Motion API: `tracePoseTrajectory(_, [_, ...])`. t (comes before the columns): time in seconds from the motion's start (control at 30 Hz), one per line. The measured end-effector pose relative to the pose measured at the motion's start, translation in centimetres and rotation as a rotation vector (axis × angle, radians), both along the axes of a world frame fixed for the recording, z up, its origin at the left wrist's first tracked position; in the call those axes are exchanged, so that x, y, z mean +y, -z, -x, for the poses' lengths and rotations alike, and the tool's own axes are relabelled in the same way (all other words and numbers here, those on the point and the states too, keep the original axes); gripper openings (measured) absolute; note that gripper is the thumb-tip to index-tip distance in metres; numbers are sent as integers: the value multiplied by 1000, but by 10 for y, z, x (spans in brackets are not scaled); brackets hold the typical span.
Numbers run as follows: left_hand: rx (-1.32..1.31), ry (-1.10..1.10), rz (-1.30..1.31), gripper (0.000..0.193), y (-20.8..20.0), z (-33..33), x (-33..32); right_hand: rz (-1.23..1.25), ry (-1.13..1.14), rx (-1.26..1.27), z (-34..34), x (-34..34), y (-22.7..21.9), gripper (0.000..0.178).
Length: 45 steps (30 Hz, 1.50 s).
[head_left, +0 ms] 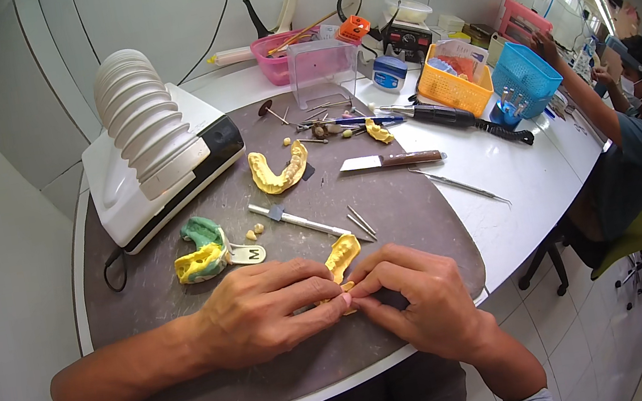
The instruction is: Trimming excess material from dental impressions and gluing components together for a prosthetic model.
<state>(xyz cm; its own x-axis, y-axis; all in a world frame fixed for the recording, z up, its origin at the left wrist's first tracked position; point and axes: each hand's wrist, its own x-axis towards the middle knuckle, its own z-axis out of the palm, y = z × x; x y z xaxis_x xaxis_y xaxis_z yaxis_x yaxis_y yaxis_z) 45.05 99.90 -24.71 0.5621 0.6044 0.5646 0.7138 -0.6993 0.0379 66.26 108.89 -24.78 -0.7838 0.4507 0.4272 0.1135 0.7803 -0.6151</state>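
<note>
My left hand (pixel 267 310) and my right hand (pixel 420 294) meet near the front edge of the brown mat, fingertips pinched together around yellow dental material. From between them a curved yellow dental cast (pixel 342 258) extends away from me; my fingers hide its near part. Just behind lie two thin metal pins (pixel 361 223) and a grey-white pen-like tool (pixel 312 220). To the left are a green-and-yellow dental impression in a tray (pixel 207 252) and small tooth-like pieces (pixel 255 232). Farther back sits a yellow horseshoe-shaped dental piece (pixel 280 172).
A white suction unit with a ribbed hose (pixel 151 135) stands at left. A knife (pixel 394 159), a metal probe (pixel 461 185) and a corded handpiece (pixel 446 113) lie right. Behind are pink, orange (pixel 443 93) and blue (pixel 524 80) baskets. Another person (pixel 623 144) sits at right.
</note>
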Motion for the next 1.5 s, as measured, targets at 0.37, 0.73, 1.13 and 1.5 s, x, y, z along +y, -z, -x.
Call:
tracePoseTrajectory(0.37, [-76, 17, 94, 20, -4, -3, 5, -31, 190, 216, -27, 47, -26, 12])
tracePoseTrajectory(0.73, [-78, 6, 119, 22, -6, -5, 12, -90, 260, 121, -24, 114, -42, 12])
tracePoseTrajectory(1.13, [-56, 25, 92, 18, -5, -1, 5, -483, 419, -3, 48, 238, -88, 19])
tracePoseTrajectory(1.5, [-76, 29, 120, 19, -3, 2, 8, -392, 607, -319, 136, 327, -99, 21])
